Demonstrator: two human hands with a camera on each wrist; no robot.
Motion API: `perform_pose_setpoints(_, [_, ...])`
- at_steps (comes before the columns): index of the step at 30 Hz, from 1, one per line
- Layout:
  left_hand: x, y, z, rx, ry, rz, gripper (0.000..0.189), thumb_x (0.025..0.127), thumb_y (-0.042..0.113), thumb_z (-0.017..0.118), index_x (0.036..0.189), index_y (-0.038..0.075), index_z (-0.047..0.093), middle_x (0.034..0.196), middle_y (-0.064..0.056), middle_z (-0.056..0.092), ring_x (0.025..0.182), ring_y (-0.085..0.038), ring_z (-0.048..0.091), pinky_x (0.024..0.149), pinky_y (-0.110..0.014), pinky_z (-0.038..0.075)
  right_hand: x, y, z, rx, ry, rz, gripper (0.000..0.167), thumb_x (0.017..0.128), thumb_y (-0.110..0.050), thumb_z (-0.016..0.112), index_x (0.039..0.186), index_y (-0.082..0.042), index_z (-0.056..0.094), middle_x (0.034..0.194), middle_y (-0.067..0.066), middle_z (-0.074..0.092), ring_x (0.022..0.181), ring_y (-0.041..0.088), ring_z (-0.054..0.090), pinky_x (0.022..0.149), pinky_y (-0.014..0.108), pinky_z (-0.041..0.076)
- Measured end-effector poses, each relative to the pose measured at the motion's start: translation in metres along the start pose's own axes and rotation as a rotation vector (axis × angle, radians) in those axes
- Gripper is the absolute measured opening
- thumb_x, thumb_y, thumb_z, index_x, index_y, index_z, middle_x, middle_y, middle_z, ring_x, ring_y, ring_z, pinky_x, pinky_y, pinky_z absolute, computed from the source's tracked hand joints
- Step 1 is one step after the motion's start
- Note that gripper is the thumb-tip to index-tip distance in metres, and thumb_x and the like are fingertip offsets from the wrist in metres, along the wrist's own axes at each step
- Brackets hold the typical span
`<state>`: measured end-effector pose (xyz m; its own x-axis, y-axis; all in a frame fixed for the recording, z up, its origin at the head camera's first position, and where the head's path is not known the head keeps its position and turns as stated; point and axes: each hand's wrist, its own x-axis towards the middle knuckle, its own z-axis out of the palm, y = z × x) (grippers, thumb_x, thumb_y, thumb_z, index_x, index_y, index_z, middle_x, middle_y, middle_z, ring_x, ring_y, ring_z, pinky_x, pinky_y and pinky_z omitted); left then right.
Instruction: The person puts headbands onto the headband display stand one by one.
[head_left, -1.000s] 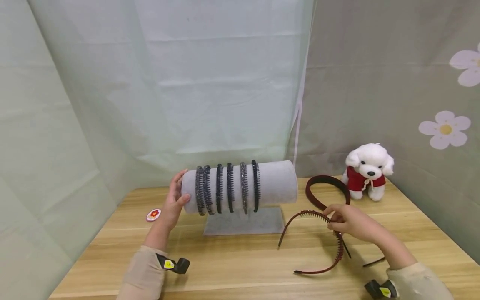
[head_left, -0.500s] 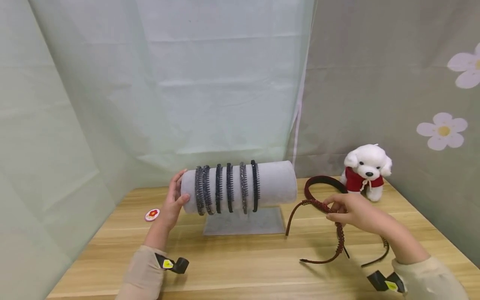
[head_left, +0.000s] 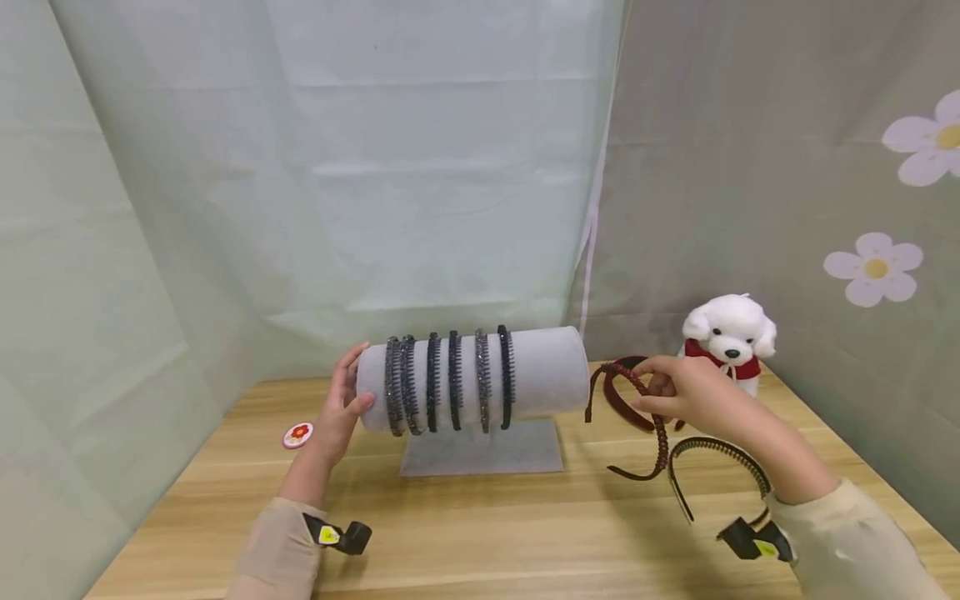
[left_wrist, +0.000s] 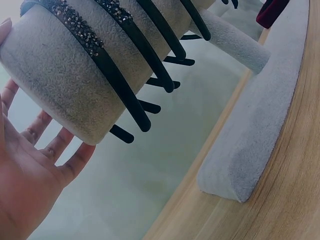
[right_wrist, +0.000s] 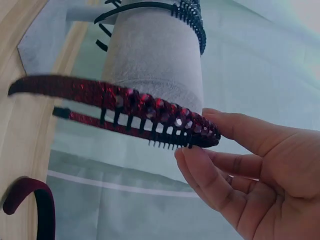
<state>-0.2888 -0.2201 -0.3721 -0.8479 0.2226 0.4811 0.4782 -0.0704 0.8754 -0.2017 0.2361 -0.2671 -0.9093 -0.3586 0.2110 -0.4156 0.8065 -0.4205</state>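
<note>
A grey plush roll stand (head_left: 551,371) lies sideways on its flat base, with several black and glittery toothed headbands (head_left: 455,379) round its left and middle parts. My left hand (head_left: 336,421) holds the roll's left end, thumb in front and the other fingers behind; the left wrist view shows these fingertips (left_wrist: 82,154) at its edge. Between thumb and fingers my right hand (head_left: 693,398) pinches a dark red beaded, toothed headband (right_wrist: 145,107) at its top. This headband is in the air just right of the roll's bare right end, its two ends pointing left.
Behind the right hand lies a dark red velvet headband (head_left: 621,410), partly covered. A black toothed headband (head_left: 716,446) rests under the right forearm. A white plush dog (head_left: 731,333) in red sits at the back right, and a round flower badge (head_left: 297,434) lies left.
My right hand has lifted the red beaded headband up off the table and toward the roll's right end, uncovering the black headband. The left hand stays on the roll.
</note>
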Motion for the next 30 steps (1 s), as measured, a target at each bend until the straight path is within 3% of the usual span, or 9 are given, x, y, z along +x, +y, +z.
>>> perform_pose_setpoints(4, [0.0, 0.0, -0.001, -0.006, -0.008, 0.006, 0.064, 0.093, 0.033, 0.06, 0.147, 0.029, 0.026, 0.134, 0.008, 0.042, 0.11, -0.006, 0.047, 0.086, -0.021, 0.045, 0.006, -0.005, -0.002, -0.019, 0.033, 0.005, 0.039, 0.085, -0.021, 0.071, 0.116, 0.002, 0.062, 0.074, -0.002, 0.066, 0.061, 0.005, 0.059, 0.05, 0.022, 0.048])
perform_pose_setpoints(11, [0.0, 0.001, -0.001, -0.004, -0.018, 0.014, 0.064, 0.094, 0.033, 0.06, 0.147, 0.029, 0.025, 0.134, 0.008, 0.041, 0.109, -0.006, 0.047, 0.085, -0.021, 0.045, 0.018, -0.012, -0.005, -0.079, 0.09, 0.008, 0.042, 0.085, -0.025, 0.072, 0.118, -0.001, 0.063, 0.077, -0.002, 0.067, 0.066, 0.006, 0.059, 0.062, 0.027, 0.047])
perform_pose_setpoints(18, [-0.001, 0.001, -0.001, 0.0, -0.016, 0.005, 0.063, 0.094, 0.033, 0.06, 0.147, 0.03, 0.025, 0.134, 0.009, 0.042, 0.109, -0.006, 0.048, 0.086, -0.022, 0.045, 0.03, -0.017, -0.006, -0.081, 0.109, 0.0, 0.042, 0.085, -0.024, 0.072, 0.119, 0.0, 0.062, 0.078, -0.001, 0.069, 0.067, 0.007, 0.061, 0.066, 0.031, 0.049])
perform_pose_setpoints(30, [0.0, -0.002, -0.001, -0.019, -0.023, 0.031, 0.064, 0.094, 0.029, 0.06, 0.148, 0.029, 0.025, 0.138, 0.011, 0.04, 0.111, -0.005, 0.047, 0.087, -0.021, 0.045, 0.05, -0.022, 0.001, -0.105, 0.155, 0.005, 0.047, 0.086, -0.021, 0.071, 0.124, 0.003, 0.059, 0.088, 0.011, 0.071, 0.08, 0.023, 0.067, 0.075, 0.043, 0.053])
